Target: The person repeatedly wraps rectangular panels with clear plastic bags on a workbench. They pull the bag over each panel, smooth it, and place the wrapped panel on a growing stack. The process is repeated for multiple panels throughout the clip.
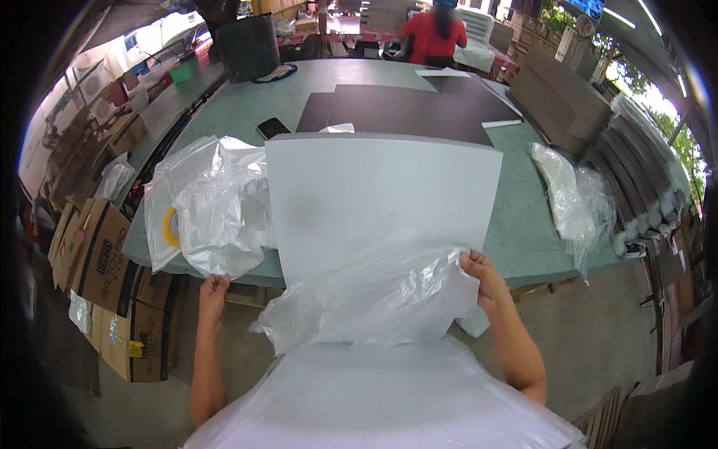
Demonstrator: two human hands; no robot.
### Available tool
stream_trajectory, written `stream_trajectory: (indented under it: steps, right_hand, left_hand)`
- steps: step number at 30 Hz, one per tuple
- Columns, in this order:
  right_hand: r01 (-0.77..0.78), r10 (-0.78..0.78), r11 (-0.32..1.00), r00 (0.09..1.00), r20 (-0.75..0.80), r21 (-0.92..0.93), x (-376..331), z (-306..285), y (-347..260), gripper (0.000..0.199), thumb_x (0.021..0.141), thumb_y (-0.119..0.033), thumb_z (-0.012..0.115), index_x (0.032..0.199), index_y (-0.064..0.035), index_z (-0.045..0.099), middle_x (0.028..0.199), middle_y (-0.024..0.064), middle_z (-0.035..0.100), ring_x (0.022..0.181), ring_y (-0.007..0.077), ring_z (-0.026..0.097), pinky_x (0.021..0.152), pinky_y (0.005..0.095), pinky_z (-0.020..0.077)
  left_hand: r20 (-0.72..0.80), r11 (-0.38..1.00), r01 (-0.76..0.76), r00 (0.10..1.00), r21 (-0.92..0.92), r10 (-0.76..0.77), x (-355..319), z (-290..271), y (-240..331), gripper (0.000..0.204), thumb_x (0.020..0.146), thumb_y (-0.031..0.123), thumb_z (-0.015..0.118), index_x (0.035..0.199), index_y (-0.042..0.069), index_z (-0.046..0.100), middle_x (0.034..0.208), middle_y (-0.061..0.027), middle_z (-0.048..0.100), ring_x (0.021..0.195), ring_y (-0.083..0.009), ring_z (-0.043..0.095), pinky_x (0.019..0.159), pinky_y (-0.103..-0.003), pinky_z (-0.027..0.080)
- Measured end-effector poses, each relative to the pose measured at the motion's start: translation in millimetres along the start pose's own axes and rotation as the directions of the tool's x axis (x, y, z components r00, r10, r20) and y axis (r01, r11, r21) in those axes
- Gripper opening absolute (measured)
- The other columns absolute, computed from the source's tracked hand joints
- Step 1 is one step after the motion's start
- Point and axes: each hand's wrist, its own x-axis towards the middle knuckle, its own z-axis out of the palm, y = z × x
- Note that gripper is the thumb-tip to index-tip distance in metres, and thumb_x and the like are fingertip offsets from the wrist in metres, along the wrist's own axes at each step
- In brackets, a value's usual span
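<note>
At the six-o'clock edge of the counter point(523, 224), clear film point(374, 299) crosses the board point(381, 194), pinched by the right hand point(484, 278) at four o'clock, while the left hand point(214, 292), grip indeterminate, meets bags point(224, 202) at eight o'clock.

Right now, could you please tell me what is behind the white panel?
Dark boards and a phone show on the table beyond; the white panel covers whatever lies directly behind it.
</note>
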Motion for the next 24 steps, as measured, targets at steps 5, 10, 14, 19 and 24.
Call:
stream_trajectory:
  steps: [5,10,14,19,24]
  right_hand:
    - [0.036,0.176,0.876,0.904,0.39,-0.48,5.3,41.3,24.5,0.014,0.074,-0.013,0.061,0.08,-0.0013,0.058,0.075,0.0033,0.059,0.059,0.0087,0.052,0.054,0.0231,0.0438]
    - [-0.085,0.144,0.983,0.906,0.398,-0.16,6.7,39.6,19.0,0.022,0.075,-0.02,0.061,0.086,-0.0017,0.057,0.076,0.0015,0.057,0.062,0.0091,0.051,0.057,0.0225,0.042]
    - [-0.18,0.175,0.984,0.971,0.16,0.016,16.7,25.7,10.6,0.023,0.076,-0.022,0.06,0.088,-0.0019,0.056,0.082,0.0028,0.057,0.069,0.0102,0.053,0.062,0.0217,0.0425]
    - [-0.177,0.162,0.984,0.948,0.274,0.033,26.6,21.1,10.0,0.019,0.076,-0.019,0.061,0.087,-0.0041,0.056,0.082,0.0031,0.058,0.074,0.0113,0.055,0.067,0.0238,0.0441]
    - [-0.071,0.085,0.996,0.963,0.256,-0.062,19.2,20.7,14.3,0.016,0.074,-0.016,0.062,0.085,-0.0043,0.057,0.077,0.0019,0.057,0.07,0.0108,0.053,0.063,0.0225,0.0416]
  left_hand:
    - [0.986,0.81,-0.574,0.031,-0.119,0.167,-86.1,132.1,81.1,0.02,0.078,0.02,0.057,0.092,0.006,0.058,0.093,-0.0066,0.058,0.084,-0.021,0.055,0.072,-0.03,0.043]
    - [0.984,0.406,-0.91,-0.012,-0.086,0.179,-65.8,184.4,-65.6,0.037,0.083,0.021,0.048,0.115,0.005,0.042,0.104,-0.0151,0.052,0.101,-0.0296,0.046,0.086,-0.037,0.036]
    - [0.818,0.432,-0.782,0.165,0.449,-0.552,-70.4,175.9,-93.1,0.03,0.079,0.017,0.049,0.104,0.001,0.048,0.108,-0.0175,0.047,0.102,-0.032,0.045,0.085,-0.037,0.037]
    - [0.991,0.445,-0.895,-0.034,0.029,-0.133,-81.9,162.9,-41.0,0.009,0.076,0.009,0.048,0.079,0.001,0.052,0.09,-0.0142,0.051,0.083,-0.0275,0.052,0.071,-0.037,0.042]
    - [0.672,0.888,-0.46,0.661,0.009,0.336,-71.5,132.0,9.4,0.008,0.07,0.006,0.049,0.077,0.002,0.049,0.083,-0.0074,0.049,0.079,-0.0173,0.05,0.067,-0.028,0.042]
